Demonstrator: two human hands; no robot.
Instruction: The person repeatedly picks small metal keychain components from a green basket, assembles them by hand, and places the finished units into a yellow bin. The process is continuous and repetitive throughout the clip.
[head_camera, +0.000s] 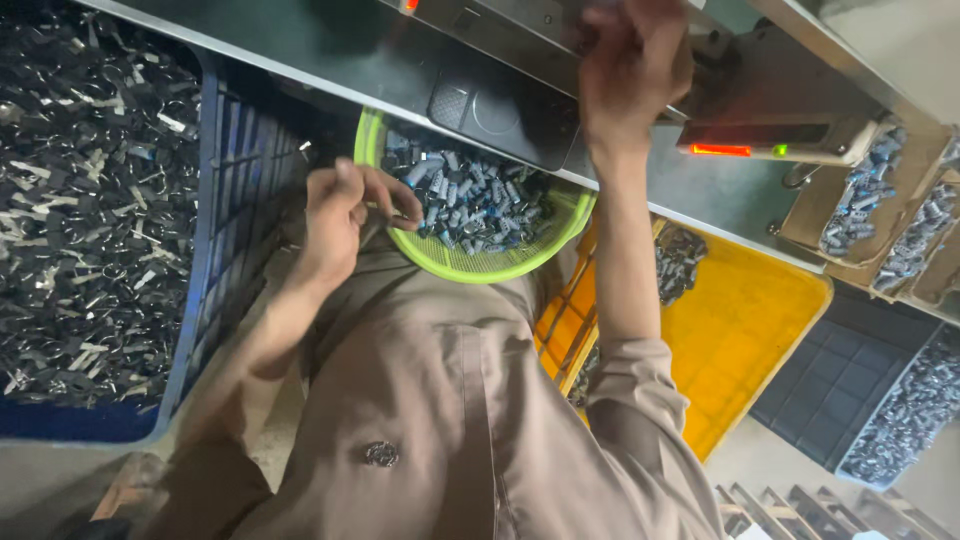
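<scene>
Reaching mid-frame, the left hand (345, 215) is pinching a small part beside the green basket (480, 265); the right hand (630, 65), top centre, is curling closed, contents hidden.

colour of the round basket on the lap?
Lime green basket, mesh-walled, holding small grey metal parts; head view.

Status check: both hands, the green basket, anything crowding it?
Left hand pinching something small at round green plastic basket of grey metal parts. Right hand up at machine. Table edge overhangs basket.
</scene>
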